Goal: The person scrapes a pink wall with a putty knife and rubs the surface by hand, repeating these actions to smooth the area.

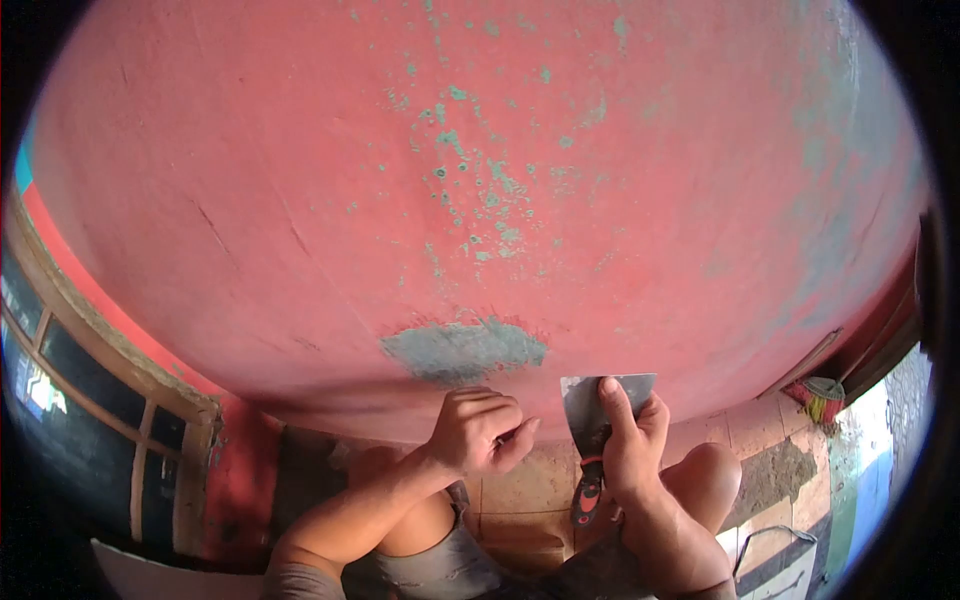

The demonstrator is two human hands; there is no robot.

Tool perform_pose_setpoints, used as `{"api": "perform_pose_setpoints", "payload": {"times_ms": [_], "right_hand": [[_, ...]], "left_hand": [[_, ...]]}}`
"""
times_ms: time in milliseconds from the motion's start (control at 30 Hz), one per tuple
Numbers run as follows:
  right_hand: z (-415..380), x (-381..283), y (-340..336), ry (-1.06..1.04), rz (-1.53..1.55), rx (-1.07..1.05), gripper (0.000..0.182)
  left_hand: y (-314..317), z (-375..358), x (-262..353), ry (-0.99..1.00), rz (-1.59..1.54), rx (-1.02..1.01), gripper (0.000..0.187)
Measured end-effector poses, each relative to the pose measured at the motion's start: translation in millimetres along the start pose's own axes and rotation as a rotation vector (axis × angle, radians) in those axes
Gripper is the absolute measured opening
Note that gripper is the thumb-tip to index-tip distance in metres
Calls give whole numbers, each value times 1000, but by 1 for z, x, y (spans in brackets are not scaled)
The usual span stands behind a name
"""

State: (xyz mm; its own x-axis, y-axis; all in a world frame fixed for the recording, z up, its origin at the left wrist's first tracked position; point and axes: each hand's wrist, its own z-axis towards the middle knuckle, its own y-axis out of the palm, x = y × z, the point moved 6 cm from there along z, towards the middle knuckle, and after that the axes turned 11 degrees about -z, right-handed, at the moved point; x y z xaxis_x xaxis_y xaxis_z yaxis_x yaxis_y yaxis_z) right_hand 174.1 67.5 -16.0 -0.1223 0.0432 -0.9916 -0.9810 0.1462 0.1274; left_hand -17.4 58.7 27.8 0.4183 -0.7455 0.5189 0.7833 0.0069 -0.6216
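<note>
Head view: red wall [300, 220] filled most of the frame, grey bare patch [460, 352] low on it. Left hand [485, 432], just below the patch, was loosely curled; couldn't tell if it held anything. Right hand [632, 430] pinched the scraper [590, 440] by its blade, handle down, beside the patch. Probably mid surface prep; next stroke likely called for a handle grip.

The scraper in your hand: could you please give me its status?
Right hand gripping scraper by its blade. Left hand curled, nothing visible in it. Nothing covering the grey wall patch.
</note>
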Motion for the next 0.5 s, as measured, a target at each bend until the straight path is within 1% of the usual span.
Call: {"api": "perform_pose_setpoints", "payload": {"times_ms": [67, 100, 133, 167, 200, 300, 333, 433, 467, 500], "right_hand": [[1, 1, 5, -8, 48, -1, 28], [2, 1, 8, -14, 73, -4, 28], [2, -1, 10, -13, 67, -24, 24], [2, -1, 12, -12, 72, -11, 25], [2, -1, 14, -11, 75, -1, 26], [6, 2, 15, -46, 20, 65, 27], [7, 2, 15, -64, -10, 96, 27], [14, 0, 17, -68, -21, 135, 27], [16, -1, 18, -80, -26, 140, 27], [17, 0, 20, -90, -32, 145, 27]], "left_hand": [[14, -3, -10, -311, -223, -37, 17], [19, 1, -8, -374, -347, -33, 16], [22, 7, -6, -439, -470, -32, 18], [28, 10, -6, -506, -593, -29, 21], [43, 5, -15, -512, -732, 7, 31], [70, 7, -17, -596, -969, 174, 28], [79, 2, -19, -628, -908, 110, 31], [89, 1, -11, -589, -1042, 323, 32], [88, 2, -8, -540, -1037, 388, 32], [90, -1, -11, -535, -1021, 390, 31]]}}
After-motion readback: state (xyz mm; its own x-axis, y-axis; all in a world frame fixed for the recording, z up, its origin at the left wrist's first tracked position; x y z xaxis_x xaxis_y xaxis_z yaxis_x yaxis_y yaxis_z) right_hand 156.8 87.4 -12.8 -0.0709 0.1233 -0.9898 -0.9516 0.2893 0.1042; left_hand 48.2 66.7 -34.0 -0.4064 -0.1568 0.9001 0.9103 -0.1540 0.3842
